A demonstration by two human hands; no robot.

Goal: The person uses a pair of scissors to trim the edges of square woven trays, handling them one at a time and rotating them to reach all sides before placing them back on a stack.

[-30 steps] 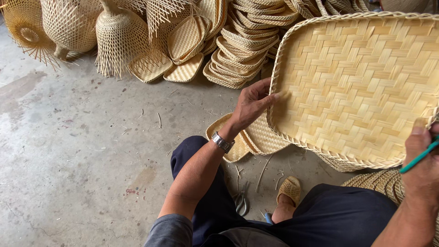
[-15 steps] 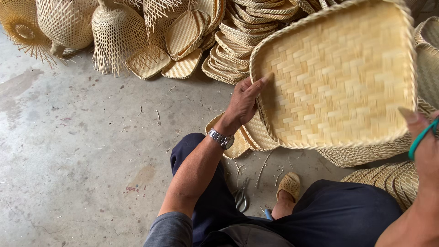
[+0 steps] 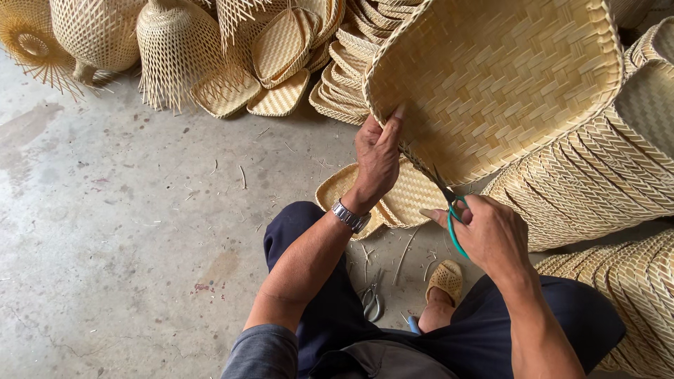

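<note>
Looking down, I see one pair of pliers [image 3: 371, 302] on the concrete floor [image 3: 126, 231] below the woven bamboo tray [image 3: 491, 84]. My right hand [image 3: 488, 235] closes on green-handled scissors [image 3: 449, 203] at its rim; my left hand [image 3: 375, 158] clasps that edge, seemingly steadying it.

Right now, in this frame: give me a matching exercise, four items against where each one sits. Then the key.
Items:
1. woven tray
2. scissors
3. wristwatch
4. pliers

Places:
A. on the concrete floor between the legs
B. in the right hand, blades at the tray's rim
C. on the left arm, below the left hand
D. tilted up, its edge gripped by the left hand

Pairs: 1-D, 2-B, 3-C, 4-A
</note>
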